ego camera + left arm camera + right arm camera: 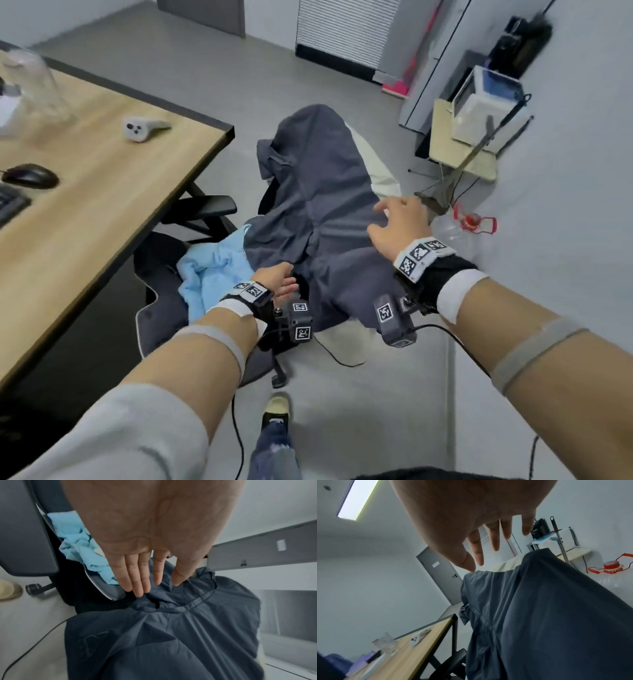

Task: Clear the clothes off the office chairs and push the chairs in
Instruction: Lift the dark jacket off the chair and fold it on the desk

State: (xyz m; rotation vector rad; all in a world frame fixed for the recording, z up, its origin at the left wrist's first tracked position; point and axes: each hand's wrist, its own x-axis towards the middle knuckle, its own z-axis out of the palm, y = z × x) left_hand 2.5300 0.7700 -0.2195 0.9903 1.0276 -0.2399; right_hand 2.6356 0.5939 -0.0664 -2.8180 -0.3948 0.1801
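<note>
Leftmost, at about nine o'clock in the head view, a wooden desk (102, 192) carries a black mouse (30, 175), a white controller (142, 128) and a blurred clear container (32, 85). Just right of its corner stands the office chair (161, 298), its armrest (209, 205) close to the desk leg. A light blue garment (209, 270) lies crumpled on the seat, and a dark grey jacket (322, 205) drapes over the backrest toward twelve o'clock, covering most of it. The left hand (275, 279) has straight fingers held together, tips touching the jacket's collar beside the blue cloth. The right hand (399, 224) hovers with fingers spread above the jacket's right side, holding nothing. At two o'clock a clear jug with a red cap (460, 229), tangled cables and a low shelf with a white box (479, 113) crowd the wall beside the chair.
</note>
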